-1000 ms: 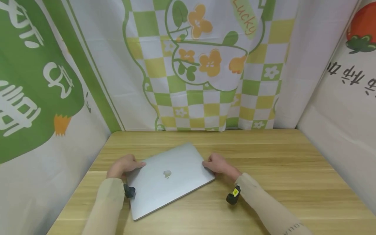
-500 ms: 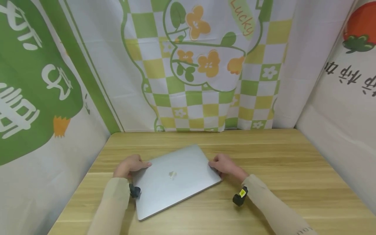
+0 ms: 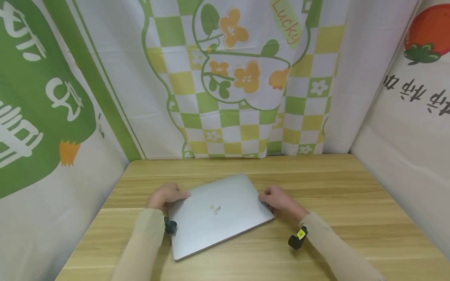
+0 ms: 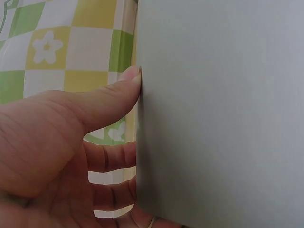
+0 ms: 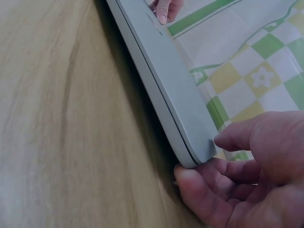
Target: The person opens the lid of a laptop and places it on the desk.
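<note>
A closed silver laptop [image 3: 225, 222] with an apple logo on its lid lies at a slant over the middle of the table, a dark shadow along its front edge. My left hand [image 3: 169, 195] grips the left side; in the left wrist view the thumb [image 4: 111, 99] lies at the edge of the lid and the other fingers reach behind it. On the opposite side, my right hand [image 3: 277, 198] holds the right edge near a corner. The right wrist view has that hand's thumb and fingers around the corner, some fingertips hidden beneath the laptop.
The wood-grain table [image 3: 334, 187] extends around the laptop on all sides. A checked, flower-printed curtain [image 3: 232, 117] hangs along its back edge, with printed cloth walls at left and right. Each wrist carries a small black camera [image 3: 297, 239].
Both hands have shifted the laptop to the right over the table, its slant about the same. Their hold on its sides looks unchanged. The head view has turned slightly.
</note>
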Tool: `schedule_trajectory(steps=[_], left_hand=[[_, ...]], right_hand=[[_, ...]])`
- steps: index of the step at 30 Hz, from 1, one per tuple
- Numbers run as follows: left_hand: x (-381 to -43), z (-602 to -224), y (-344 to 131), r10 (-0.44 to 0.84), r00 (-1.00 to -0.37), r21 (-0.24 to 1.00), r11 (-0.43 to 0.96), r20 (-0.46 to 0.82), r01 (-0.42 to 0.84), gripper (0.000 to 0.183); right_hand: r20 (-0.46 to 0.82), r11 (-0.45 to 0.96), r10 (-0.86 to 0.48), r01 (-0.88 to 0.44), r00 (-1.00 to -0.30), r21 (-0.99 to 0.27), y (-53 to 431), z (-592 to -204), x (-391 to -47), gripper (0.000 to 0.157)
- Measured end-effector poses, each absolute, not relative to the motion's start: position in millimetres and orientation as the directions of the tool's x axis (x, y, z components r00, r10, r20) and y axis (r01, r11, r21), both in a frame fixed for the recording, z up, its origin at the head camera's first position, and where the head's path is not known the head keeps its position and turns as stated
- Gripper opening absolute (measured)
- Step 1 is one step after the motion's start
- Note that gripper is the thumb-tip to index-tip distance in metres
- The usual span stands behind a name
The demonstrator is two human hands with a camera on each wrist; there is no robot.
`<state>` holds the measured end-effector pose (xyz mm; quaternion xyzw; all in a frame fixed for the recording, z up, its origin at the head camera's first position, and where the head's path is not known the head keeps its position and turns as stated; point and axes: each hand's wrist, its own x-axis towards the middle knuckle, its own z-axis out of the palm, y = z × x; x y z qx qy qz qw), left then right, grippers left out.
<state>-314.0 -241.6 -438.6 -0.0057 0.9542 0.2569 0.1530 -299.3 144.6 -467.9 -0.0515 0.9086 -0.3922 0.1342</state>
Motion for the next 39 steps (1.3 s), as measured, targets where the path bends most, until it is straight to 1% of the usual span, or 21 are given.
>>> schedule_trajectory(steps=[7, 14, 18, 25, 36, 39], left_hand=[[-318, -439, -232, 0.063, -0.947, 0.497, 0.861, -0.315, -0.108, 0.063], [-320, -438, -223, 0.054, -0.944, 0.517, 0.846, -0.325, -0.130, 0.055], [-321, -438, -218, 0.060, -0.942, 0.517, 0.846, -0.331, -0.128, 0.055], [-325, -437, -209, 0.071, -0.943, 0.489, 0.866, -0.326, -0.103, 0.051], [-329, -438, -195, 0.051, -0.939, 0.492, 0.861, -0.341, -0.132, 0.047], [-330, -439, -191, 0.061, -0.942, 0.488, 0.865, -0.331, -0.116, 0.049]], right_hand=[[-0.217, 0.679, -0.185, 0.035, -0.959, -0.733, 154, -467, -295, 0.025], [-0.220, 0.671, -0.175, 0.047, -0.960, -0.740, 163, -467, -290, 0.026], [-0.232, 0.660, -0.176, 0.060, -0.957, -0.749, 169, -469, -289, 0.025], [-0.215, 0.660, -0.186, 0.040, -0.959, -0.750, 179, -470, -288, 0.026], [-0.198, 0.687, -0.140, 0.049, -0.970, -0.725, 190, -472, -281, 0.022], [-0.196, 0.688, -0.132, 0.053, -0.972, -0.724, 193, -473, -280, 0.020]])
